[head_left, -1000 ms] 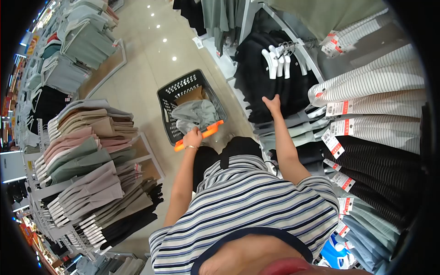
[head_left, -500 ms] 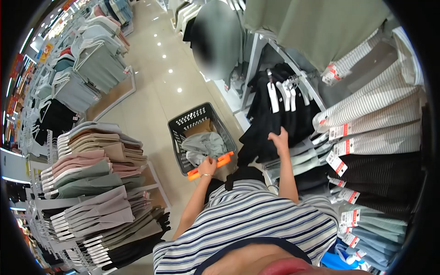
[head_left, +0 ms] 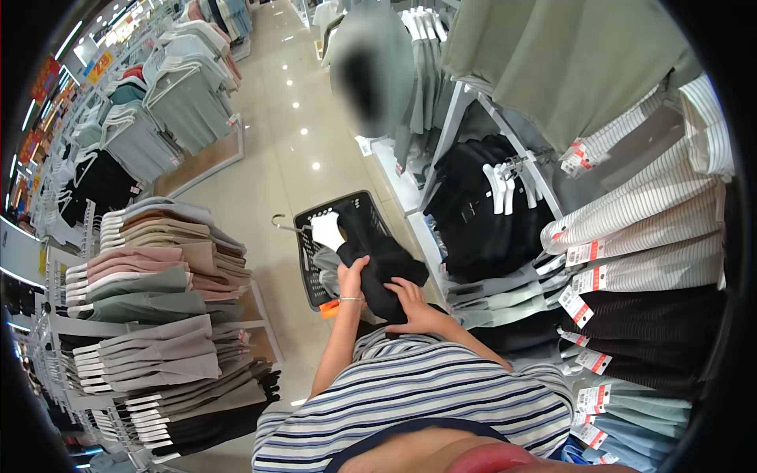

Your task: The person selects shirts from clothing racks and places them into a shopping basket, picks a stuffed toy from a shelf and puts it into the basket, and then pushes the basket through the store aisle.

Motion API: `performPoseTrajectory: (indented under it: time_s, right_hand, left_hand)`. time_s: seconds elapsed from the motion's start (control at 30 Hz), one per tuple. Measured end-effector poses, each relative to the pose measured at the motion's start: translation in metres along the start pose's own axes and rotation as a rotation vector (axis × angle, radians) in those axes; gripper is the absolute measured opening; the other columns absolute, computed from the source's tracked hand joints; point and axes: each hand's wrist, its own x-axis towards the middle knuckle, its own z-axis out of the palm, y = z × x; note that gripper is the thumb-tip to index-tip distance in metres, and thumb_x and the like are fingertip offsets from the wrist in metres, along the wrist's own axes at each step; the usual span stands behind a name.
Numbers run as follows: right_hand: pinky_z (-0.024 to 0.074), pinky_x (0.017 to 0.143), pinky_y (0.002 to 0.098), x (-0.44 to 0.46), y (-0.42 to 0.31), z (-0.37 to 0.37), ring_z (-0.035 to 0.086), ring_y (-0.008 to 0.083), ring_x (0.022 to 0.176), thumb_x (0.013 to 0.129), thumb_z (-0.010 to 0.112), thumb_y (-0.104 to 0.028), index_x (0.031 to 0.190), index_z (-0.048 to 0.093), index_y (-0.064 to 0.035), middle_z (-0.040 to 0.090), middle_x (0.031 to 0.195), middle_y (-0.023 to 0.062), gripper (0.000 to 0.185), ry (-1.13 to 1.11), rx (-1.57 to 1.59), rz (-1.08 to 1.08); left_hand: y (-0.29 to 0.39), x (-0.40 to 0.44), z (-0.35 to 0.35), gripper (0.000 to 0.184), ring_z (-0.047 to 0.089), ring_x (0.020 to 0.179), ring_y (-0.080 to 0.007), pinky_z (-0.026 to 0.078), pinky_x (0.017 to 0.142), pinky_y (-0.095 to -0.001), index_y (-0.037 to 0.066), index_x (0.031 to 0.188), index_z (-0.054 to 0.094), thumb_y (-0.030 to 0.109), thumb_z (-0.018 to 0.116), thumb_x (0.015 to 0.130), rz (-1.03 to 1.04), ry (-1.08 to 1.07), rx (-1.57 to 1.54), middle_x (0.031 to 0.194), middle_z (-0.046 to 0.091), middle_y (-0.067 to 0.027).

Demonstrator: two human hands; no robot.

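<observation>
A black garment (head_left: 382, 264) on a white hanger (head_left: 326, 230) lies across the front of me, over the dark grey shopping basket (head_left: 364, 197). The hanger's metal hook (head_left: 277, 221) points left, past the basket's rim. My left hand (head_left: 352, 280) is closed on the garment's near left edge. Against its near right side rests my right hand (head_left: 415, 307), fingers spread over the cloth and thumb apart. Under the black cloth, part of a grey-green garment (head_left: 326, 264) shows inside the basket. The basket's orange handle (head_left: 330, 307) is mostly hidden.
On my right, black garments (head_left: 489, 221) hang from a rack, with striped tops (head_left: 631, 213) and tagged clothes beside them. A rack of folded-over garments (head_left: 158, 292) stands on my left. The tiled floor (head_left: 288, 146) runs ahead. A blurred shape (head_left: 371, 71) is at the upper middle.
A black garment on its hanger has come off the right rack and over the basket. My left hand has left the orange handle for the garment; my right hand has moved left onto it.
</observation>
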Motion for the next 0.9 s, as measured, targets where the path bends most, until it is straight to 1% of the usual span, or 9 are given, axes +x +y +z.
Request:
performPoseTrajectory:
  time_s: [0.17, 0.23, 0.37, 0.4, 0.47, 0.5, 0.53, 0.63, 0.9]
  right_hand:
    - [0.0206, 0.104, 0.0511, 0.018, 0.033, 0.035, 0.017, 0.0457, 0.128, 0.049, 0.081, -0.017, 0.136, 0.015, -0.0029, 0.004, 0.141, 0.0281, 0.110, 0.089, -0.221, 0.060]
    - [0.0210, 0.104, 0.0502, 0.035, 0.044, 0.047, 0.017, 0.0463, 0.128, 0.046, 0.080, -0.011, 0.134, 0.017, -0.0012, 0.003, 0.141, 0.0288, 0.108, 0.207, -0.162, -0.011]
    - [0.0302, 0.098, 0.0455, 0.072, 0.088, 0.066, 0.036, 0.0436, 0.115, 0.045, 0.076, -0.004, 0.110, 0.030, -0.0004, 0.016, 0.141, 0.0252, 0.079, 0.455, -0.103, -0.083]
    - [0.0355, 0.091, 0.0399, 0.078, 0.086, 0.064, 0.046, 0.0332, 0.104, 0.051, 0.070, 0.004, 0.102, 0.033, -0.0034, 0.032, 0.134, 0.0204, 0.063, 0.519, 0.113, -0.053]
    - [0.0379, 0.085, 0.0301, 0.092, 0.092, 0.056, 0.045, 0.0183, 0.097, 0.067, 0.059, 0.008, 0.097, 0.039, -0.0062, 0.045, 0.117, 0.0084, 0.039, 0.609, 1.163, 0.290]
    - [0.0383, 0.084, 0.0271, 0.095, 0.106, 0.067, 0.045, 0.0151, 0.095, 0.076, 0.056, 0.002, 0.096, 0.042, -0.0071, 0.046, 0.111, 0.0046, 0.026, 0.732, 0.704, 0.146]
    - [0.0390, 0.087, 0.0280, 0.107, 0.146, 0.082, 0.047, 0.0172, 0.098, 0.082, 0.052, -0.008, 0.099, 0.046, -0.0064, 0.049, 0.112, 0.0048, 0.018, 0.766, 0.835, 0.163]
    - [0.0392, 0.095, 0.0328, 0.110, 0.133, 0.014, 0.049, 0.0218, 0.108, 0.092, 0.037, -0.030, 0.114, 0.051, -0.0052, 0.050, 0.123, 0.0074, 0.036, 0.498, 1.868, 0.309]
    - [0.0359, 0.100, 0.0359, 0.088, 0.083, -0.063, 0.047, 0.0248, 0.115, 0.094, 0.036, -0.029, 0.124, 0.045, 0.0002, 0.049, 0.125, 0.0128, 0.042, 0.848, 1.710, -0.102]
  left_hand:
    - [0.052, -0.044, 0.032, 0.031, 0.060, 0.066, -0.0191, 0.051, 0.060, -0.0297, -0.001, 0.104, 0.052, 0.004, 0.060, 0.075, -0.013, -0.091, -0.199, 0.082, 0.060, -0.0078]
    - [0.057, -0.050, 0.026, 0.028, 0.064, 0.075, -0.0231, 0.054, 0.065, -0.0323, -0.004, 0.103, 0.055, 0.005, 0.057, 0.077, -0.015, -0.170, -0.242, 0.090, 0.064, -0.0139]
    - [0.094, -0.084, 0.037, 0.026, 0.065, 0.075, -0.0240, 0.054, 0.069, -0.0333, -0.005, 0.100, 0.057, 0.007, 0.055, 0.077, -0.061, -0.305, -0.394, 0.089, 0.065, -0.0152]
    - [0.100, -0.091, 0.039, 0.025, 0.065, 0.075, -0.0243, 0.054, 0.069, -0.0333, -0.005, 0.100, 0.057, 0.007, 0.055, 0.078, -0.047, -0.307, -0.414, 0.089, 0.065, -0.0153]
    - [0.111, -0.105, 0.043, 0.027, 0.065, 0.077, -0.0250, 0.053, 0.071, -0.0332, -0.005, 0.102, 0.056, 0.006, 0.053, 0.077, -0.031, -0.313, -0.447, 0.092, 0.064, -0.0163]
    - [0.116, -0.109, 0.037, 0.033, 0.064, 0.081, -0.0267, 0.053, 0.074, -0.0352, -0.004, 0.109, 0.052, 0.004, 0.052, 0.077, -0.022, -0.342, -0.466, 0.096, 0.063, -0.0178]
    - [0.120, -0.113, 0.036, 0.036, 0.063, 0.085, -0.0271, 0.052, 0.077, -0.0359, -0.005, 0.111, 0.051, 0.004, 0.052, 0.076, 0.058, -0.319, -0.428, 0.098, 0.062, -0.0181]
    - [0.129, -0.115, 0.022, 0.044, 0.059, 0.096, -0.0238, 0.047, 0.085, -0.0329, -0.006, 0.117, 0.045, 0.004, 0.054, 0.075, 0.267, -0.257, -0.216, 0.108, 0.057, -0.0157]
    - [0.124, -0.108, -0.014, 0.048, 0.058, 0.097, -0.0232, 0.045, 0.087, -0.0320, -0.008, 0.120, 0.043, 0.000, 0.057, 0.074, 0.324, -0.149, -0.125, 0.109, 0.056, -0.0159]
